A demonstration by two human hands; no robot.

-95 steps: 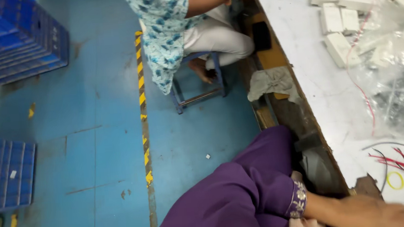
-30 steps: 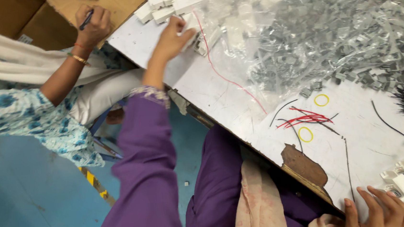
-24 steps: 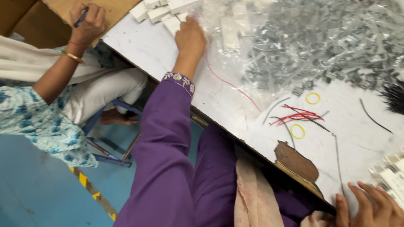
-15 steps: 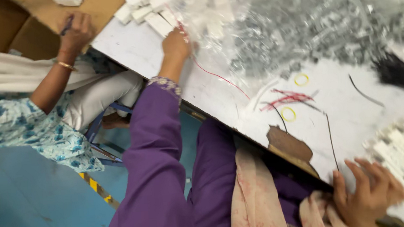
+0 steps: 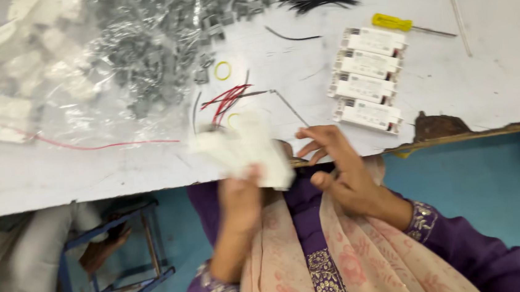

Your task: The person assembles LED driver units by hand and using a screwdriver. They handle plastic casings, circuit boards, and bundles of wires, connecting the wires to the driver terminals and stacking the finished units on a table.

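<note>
- Gripping a blurred white block (image 5: 245, 150), the left hand (image 5: 239, 197) stayed clenched.
- The right hand (image 5: 342, 170) at its three o'clock hung loose-fingered, empty.
- White cased units (image 5: 365, 73) lay at one o'clock.

sleeves: purple, with embroidered patterned cuffs at both wrists
scarf: pale peach, pink floral print
tunic: purple, gold embroidered front panel

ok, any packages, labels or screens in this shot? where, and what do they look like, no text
Clear plastic bag: table's left, crumpled, over grey parts.
Four white boxes: stacked in a row right of centre, oblong, each with a pale printed label.
White blurred piece: in the left hand, at the table edge; right hand beside it.
No screens or signs.
</note>
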